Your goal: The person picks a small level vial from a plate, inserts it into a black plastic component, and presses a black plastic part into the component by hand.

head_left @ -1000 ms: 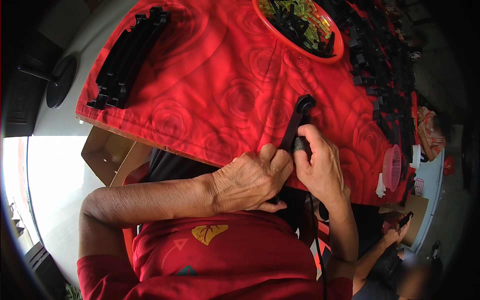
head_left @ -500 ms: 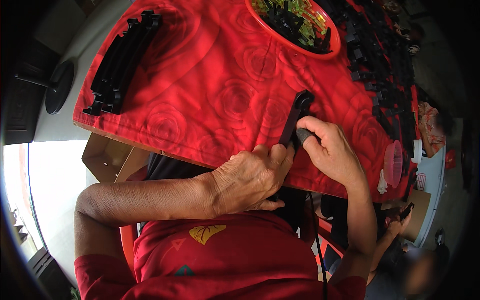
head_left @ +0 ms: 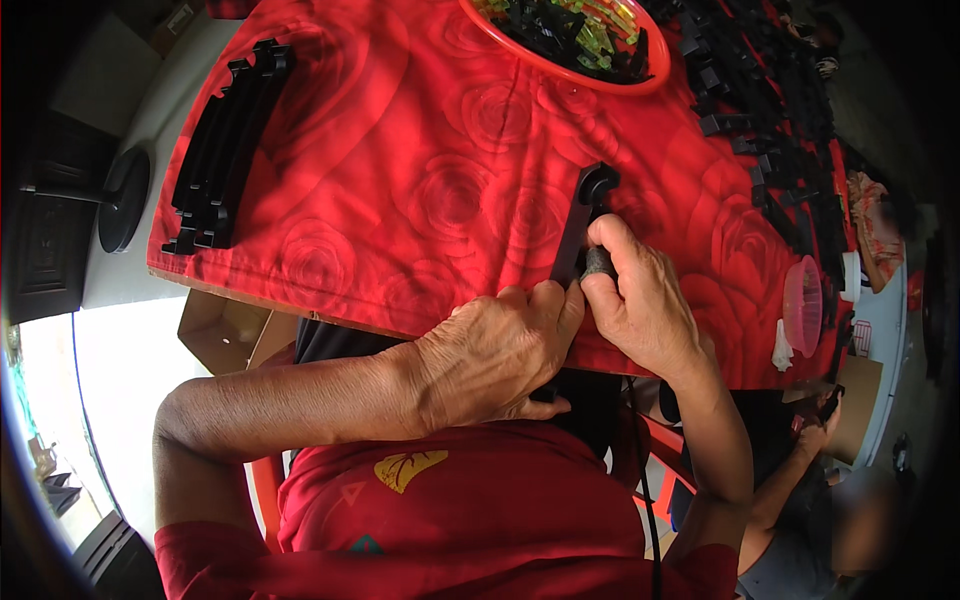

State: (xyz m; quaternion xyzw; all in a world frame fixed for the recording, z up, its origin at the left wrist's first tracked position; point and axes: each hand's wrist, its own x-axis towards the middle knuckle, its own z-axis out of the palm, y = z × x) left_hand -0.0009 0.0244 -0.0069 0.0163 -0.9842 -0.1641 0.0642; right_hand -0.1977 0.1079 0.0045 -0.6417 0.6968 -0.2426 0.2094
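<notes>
A long black plastic part point(head_left: 578, 215) with a hooked, notched far end slants over the near edge of the red cloth. My left hand point(head_left: 495, 350) is wrapped round its lower stretch, and its near end shows dark below the palm. Higher up, my right hand point(head_left: 640, 290) presses thumb and forefinger against the part's right side; a dark cover sits on one digit. Whether a small piece is pinched there is hidden. At the far left of the table, several similar black parts point(head_left: 230, 150) lie side by side.
A red-orange bowl point(head_left: 655, 80) of yellow-green and black small pieces stands at the far side. Many black parts point(head_left: 770, 150) are heaped along the right. Near them are a pink plastic container point(head_left: 802, 305) and a white scrap point(head_left: 781, 345). Another person's hand point(head_left: 815, 437) works at the lower right.
The view has shifted slightly. My right hand has slid a little left and closer to my left hand along the black part, which my left hand still grips.
</notes>
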